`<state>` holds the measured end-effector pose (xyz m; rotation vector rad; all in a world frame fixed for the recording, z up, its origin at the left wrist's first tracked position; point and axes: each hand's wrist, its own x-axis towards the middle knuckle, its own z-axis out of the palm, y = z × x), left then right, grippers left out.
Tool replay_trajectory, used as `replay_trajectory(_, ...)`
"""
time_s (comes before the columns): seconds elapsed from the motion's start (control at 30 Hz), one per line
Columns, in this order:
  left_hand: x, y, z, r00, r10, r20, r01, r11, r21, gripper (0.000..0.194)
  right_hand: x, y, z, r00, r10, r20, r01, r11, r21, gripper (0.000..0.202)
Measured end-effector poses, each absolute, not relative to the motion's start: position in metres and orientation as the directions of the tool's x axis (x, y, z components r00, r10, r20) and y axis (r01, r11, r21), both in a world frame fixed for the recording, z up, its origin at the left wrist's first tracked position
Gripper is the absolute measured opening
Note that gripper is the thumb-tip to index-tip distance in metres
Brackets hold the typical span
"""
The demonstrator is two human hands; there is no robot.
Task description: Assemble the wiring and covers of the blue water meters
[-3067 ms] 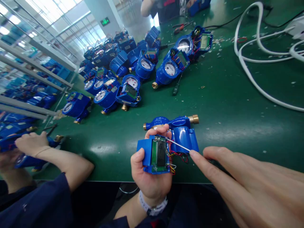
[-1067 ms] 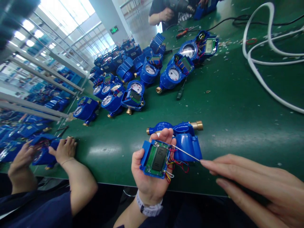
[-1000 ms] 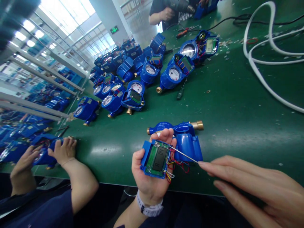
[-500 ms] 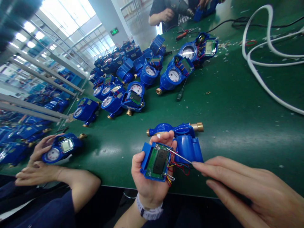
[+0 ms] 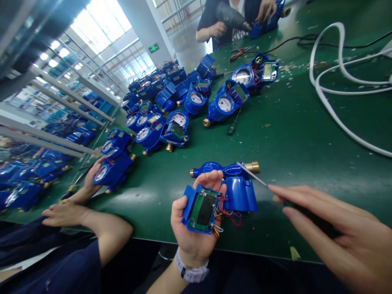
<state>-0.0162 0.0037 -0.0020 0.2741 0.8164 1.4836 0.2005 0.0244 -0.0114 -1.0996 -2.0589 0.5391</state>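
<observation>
your left hand [image 5: 193,222] is palm up at the near edge of the green table [image 5: 306,134], fingers curled round the blue meter lid [image 5: 202,208] with its green board. the lid's wires run to the meter [image 5: 232,179] lying just behind. your right hand [image 5: 333,228] pinches a thin metal tool [image 5: 251,174], fingers long and nearly flat. half a second ago the tool's tip touched the board; now it is lifted, over the meter's brass end.

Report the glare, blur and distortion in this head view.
Head view: windows at upper left blown out white; soft sheen on the green table near its front edge; right hand large and stretched at the corner; shelving rails bowed and smeared; circuit board sharp.
</observation>
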Motion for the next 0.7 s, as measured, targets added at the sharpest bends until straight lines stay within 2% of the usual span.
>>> replay_trajectory(0.1, -0.015, -0.005, -0.005, -0.192, 0.957, -0.220, -0.683, 0.031, 0.730, 0.044, 0.212, 0.038, -0.027, -0.304, 0.845, 0.440, 0.688, 0.514, -0.512, 0.030)
replay_trajectory(0.17, -0.016, -0.012, -0.003, -0.206, 0.977, -0.059, -0.516, -0.057, 0.855, 0.046, 0.221, 0.045, -0.041, -0.292, 0.855, 0.429, 0.793, 0.467, -0.390, 0.035)
replay_trajectory(0.2, -0.017, -0.015, 0.000, -0.135, 0.990, 0.039, -0.389, -0.089, 0.917, 0.044, 0.225, 0.047, -0.049, -0.296, 0.855, 0.426, 0.825, 0.454, -0.337, 0.038)
replay_trajectory(0.23, -0.018, -0.017, 0.003, 0.028, 0.994, 0.107, -0.241, -0.098, 0.966, 0.042, 0.228, 0.049, -0.055, -0.302, 0.855, 0.421, 0.844, 0.446, -0.299, 0.039)
replay_trajectory(0.3, -0.020, -0.018, 0.011, 0.408, 0.904, 0.126, 0.032, -0.152, 0.988, 0.044, 0.233, 0.051, -0.066, -0.319, 0.852, 0.414, 0.855, 0.448, -0.262, 0.041)
replay_trajectory(0.33, -0.020, -0.018, 0.013, 0.506, 0.854, 0.120, 0.129, -0.213, 0.969, 0.050, 0.234, 0.051, -0.071, -0.326, 0.853, 0.407, 0.857, 0.449, -0.254, 0.041)
replay_trajectory(0.37, -0.021, -0.018, 0.015, 0.530, 0.838, 0.133, 0.202, -0.277, 0.940, 0.055, 0.234, 0.053, -0.075, -0.333, 0.854, 0.400, 0.858, 0.450, -0.247, 0.041)
replay_trajectory(0.4, -0.022, -0.018, 0.014, 0.480, 0.861, 0.167, 0.256, -0.319, 0.912, 0.056, 0.234, 0.054, -0.078, -0.337, 0.855, 0.393, 0.860, 0.450, -0.242, 0.040)
replay_trajectory(0.43, -0.022, -0.018, 0.012, 0.356, 0.908, 0.220, 0.286, -0.330, 0.900, 0.053, 0.234, 0.056, -0.081, -0.340, 0.856, 0.390, 0.860, 0.450, -0.239, 0.040)
replay_trajectory(0.5, -0.024, -0.019, 0.005, 0.004, 0.960, 0.280, 0.237, -0.273, 0.932, 0.042, 0.232, 0.060, -0.085, -0.340, 0.852, 0.398, 0.854, 0.457, -0.249, 0.039)
replay_trajectory(0.53, -0.024, -0.019, 0.001, -0.160, 0.953, 0.256, 0.150, -0.233, 0.961, 0.041, 0.231, 0.062, -0.086, -0.337, 0.846, 0.413, 0.847, 0.464, -0.260, 0.038)
replay_trajectory(0.57, -0.025, -0.019, -0.003, -0.253, 0.947, 0.198, 0.040, -0.194, 0.980, 0.041, 0.230, 0.063, -0.086, -0.331, 0.837, 0.437, 0.836, 0.475, -0.276, 0.037)
replay_trajectory(0.63, -0.025, -0.018, -0.009, -0.340, 0.940, 0.035, -0.213, -0.113, 0.970, 0.041, 0.224, 0.060, -0.081, -0.316, 0.801, 0.508, 0.796, 0.516, -0.317, 0.036)
replay_trajectory(0.7, -0.025, -0.017, -0.011, -0.356, 0.927, -0.117, -0.431, -0.051, 0.901, 0.039, 0.213, 0.050, -0.071, -0.312, 0.739, 0.597, 0.717, 0.596, -0.361, 0.041)
